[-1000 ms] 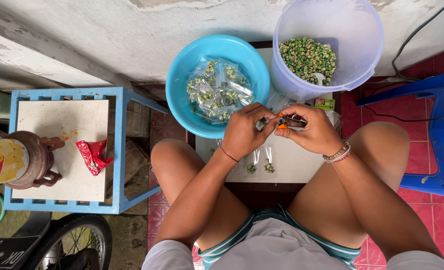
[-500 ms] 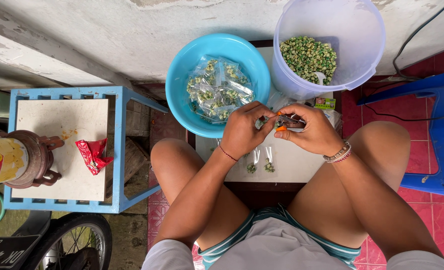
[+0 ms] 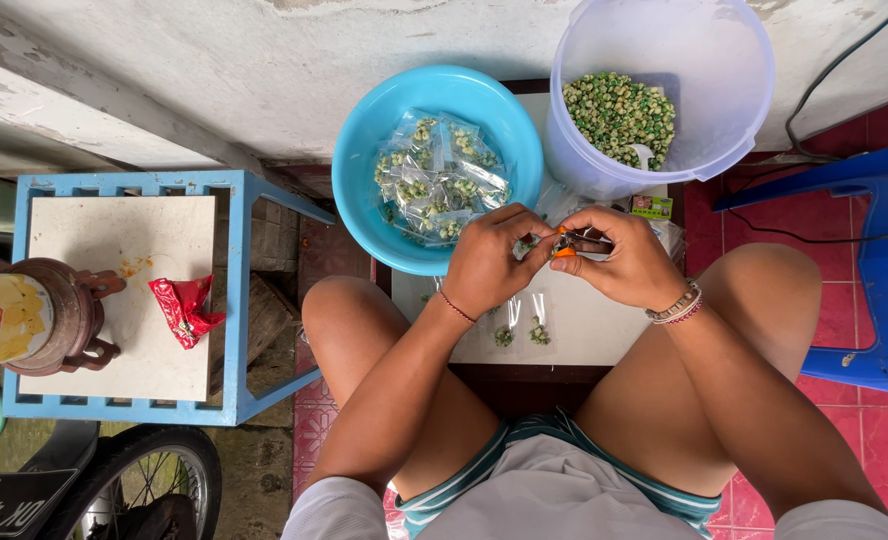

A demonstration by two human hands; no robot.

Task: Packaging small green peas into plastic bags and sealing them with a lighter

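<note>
— Barely anything has shifted since the earlier frames: both hands sit in the same spot just in front of the round blue plastic bowl point(image 3: 364, 150), and only the fingers have closed in a touch around the small orange tool point(image 3: 563, 246).

— Which hand has the tool?

— My reading is the right hand point(image 3: 619, 262), fingers curled and pinching it at the bowl's near rim. The left hand point(image 3: 489, 262) is pressed in from the other side, fingertips pinching what looks like the top of a small clear plastic packet point(image 3: 529, 243); that packet is mostly hidden, so I can't be sure.

— And the finished ones?

— Small clear packets of green peas point(image 3: 434, 180) lie heaped inside the bowl. Two more filled packets point(image 3: 521, 334) lie on the pale board point(image 3: 594, 330) nearer the person than the bowl, below the hands.

— Loose stock?

— Beside the bowl, touching or nearly so, stands a translucent plastic bucket point(image 3: 744, 110) with loose green peas point(image 3: 619, 112) in its bottom.

— So what does the stillness mean?

— I'd judge the hands are mid-way through closing one packet, a fine finger job rather than a reach.
</note>
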